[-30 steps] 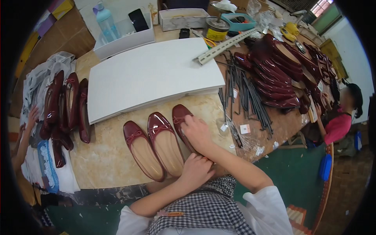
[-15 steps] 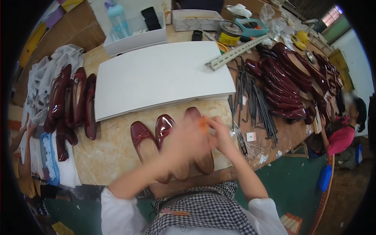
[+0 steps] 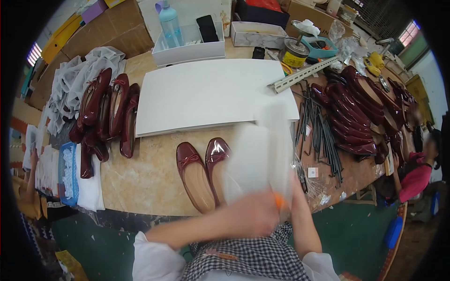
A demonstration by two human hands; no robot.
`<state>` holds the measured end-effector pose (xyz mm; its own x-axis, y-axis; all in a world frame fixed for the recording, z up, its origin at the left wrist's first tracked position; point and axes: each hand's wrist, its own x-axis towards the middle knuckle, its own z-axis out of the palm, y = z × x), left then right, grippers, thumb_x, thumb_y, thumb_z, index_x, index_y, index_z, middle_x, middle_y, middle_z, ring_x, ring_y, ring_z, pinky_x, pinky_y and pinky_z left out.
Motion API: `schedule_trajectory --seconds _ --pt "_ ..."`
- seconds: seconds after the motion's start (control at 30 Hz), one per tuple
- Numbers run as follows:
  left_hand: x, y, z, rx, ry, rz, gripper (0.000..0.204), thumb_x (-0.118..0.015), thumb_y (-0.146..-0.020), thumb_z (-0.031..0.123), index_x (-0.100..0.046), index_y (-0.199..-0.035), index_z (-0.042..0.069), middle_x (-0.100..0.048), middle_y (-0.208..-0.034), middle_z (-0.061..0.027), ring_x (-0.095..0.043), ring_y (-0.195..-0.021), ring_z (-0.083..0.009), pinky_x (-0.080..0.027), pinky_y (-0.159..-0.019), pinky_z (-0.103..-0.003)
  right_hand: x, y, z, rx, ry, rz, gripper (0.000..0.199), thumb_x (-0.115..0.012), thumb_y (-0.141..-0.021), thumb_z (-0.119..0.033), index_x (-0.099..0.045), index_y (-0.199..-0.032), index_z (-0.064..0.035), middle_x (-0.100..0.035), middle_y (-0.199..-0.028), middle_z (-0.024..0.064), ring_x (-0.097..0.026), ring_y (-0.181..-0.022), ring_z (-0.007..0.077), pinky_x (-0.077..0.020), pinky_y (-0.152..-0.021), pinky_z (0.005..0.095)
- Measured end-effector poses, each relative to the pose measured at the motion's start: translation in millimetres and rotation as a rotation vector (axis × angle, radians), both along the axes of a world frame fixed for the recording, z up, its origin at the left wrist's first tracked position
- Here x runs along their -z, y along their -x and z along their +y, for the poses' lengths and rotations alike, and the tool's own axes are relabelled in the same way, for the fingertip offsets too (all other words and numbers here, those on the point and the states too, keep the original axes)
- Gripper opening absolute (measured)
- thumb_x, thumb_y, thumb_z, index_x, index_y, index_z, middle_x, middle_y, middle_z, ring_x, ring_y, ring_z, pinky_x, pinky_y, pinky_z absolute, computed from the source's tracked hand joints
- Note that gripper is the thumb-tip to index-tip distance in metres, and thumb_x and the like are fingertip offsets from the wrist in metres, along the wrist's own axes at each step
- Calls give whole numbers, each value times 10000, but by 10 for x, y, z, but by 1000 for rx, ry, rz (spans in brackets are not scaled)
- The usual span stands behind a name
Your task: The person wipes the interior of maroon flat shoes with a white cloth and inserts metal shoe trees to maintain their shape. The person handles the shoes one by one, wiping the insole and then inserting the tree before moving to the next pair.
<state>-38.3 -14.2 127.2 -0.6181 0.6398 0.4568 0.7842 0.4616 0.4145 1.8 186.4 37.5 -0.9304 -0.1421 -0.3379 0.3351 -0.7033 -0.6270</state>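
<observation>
Two dark red ballet flats [image 3: 194,175] lie side by side at the near edge of the stone-topped table [image 3: 145,178]. Just right of them a translucent white plastic bag [image 3: 262,154] is held up, blurred by motion, and it covers whatever lies behind it. My left hand [image 3: 253,218] is blurred and closed on the bag's lower edge. My right hand [image 3: 288,199] is mostly hidden behind the left hand and seems to grip the same edge. A small orange thing [image 3: 279,201] shows between the hands.
A large white board [image 3: 211,93] lies mid-table. More dark red flats are piled at the left [image 3: 110,110] and lined up at the right [image 3: 356,112]. Metal rods [image 3: 323,136], a metal rail [image 3: 304,75], a tin [image 3: 294,52] and a white box [image 3: 187,49] stand behind. A person in red [image 3: 415,175] sits at the right.
My hands left the rightmost flat, met in front of me and now lift a translucent bag over that spot. The view has tilted toward the table's far side.
</observation>
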Motion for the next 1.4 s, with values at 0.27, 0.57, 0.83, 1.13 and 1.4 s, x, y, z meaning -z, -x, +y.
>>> schedule_trajectory --seconds 0.27,0.57,0.83,1.13,1.4 --pt "427 -493 -475 -236 -382 -137 220 -682 -766 169 -649 -976 112 -658 -1036 -145 -610 -1035 -339 -480 -867 -395 -425 89 -421 -538 -740 402 579 -653 -814 -96 -461 -1357 -33 -484 -1359 149 -453 -1274 271 -399 -1040 349" --pt "449 -372 -563 -490 -760 -1043 319 -477 -967 203 -575 -1242 76 -645 -1018 -103 -624 -842 -167 -493 -798 -297 -67 294 -584 -221 -858 374 585 -689 -773 -54 -477 -1316 -2 -497 -1325 171 -464 -1254 312 -430 -1007 388" --pt "834 -786 -289 -51 164 -421 249 -632 -810 287 -676 -846 45 -656 -752 -106 -645 -716 -247 -468 -732 -370 55 422 -1070 -525 -2030 1015 357 -596 -778 -85 -635 -1129 -30 -507 -907 101 -567 -854 265 -498 -720 370" --pt "876 -733 -220 -121 156 -447 193 -657 -772 235 -656 -755 43 -639 -718 -84 -628 -705 -204 -424 -730 -325 -73 826 -751 -666 -1346 740 667 -736 -748 -173 -467 -1334 -4 -510 -1197 178 -548 -1035 330 -487 -868 347" --pt "913 -732 -172 -69 215 -357 267 -650 -783 297 -653 -694 44 -607 -656 -74 -611 -639 -197 -419 -695 -326 214 927 -1244 -359 -1844 624 569 -707 -729 -105 -507 -1259 -57 -557 -1058 148 -622 -836 374 -518 -712 428"
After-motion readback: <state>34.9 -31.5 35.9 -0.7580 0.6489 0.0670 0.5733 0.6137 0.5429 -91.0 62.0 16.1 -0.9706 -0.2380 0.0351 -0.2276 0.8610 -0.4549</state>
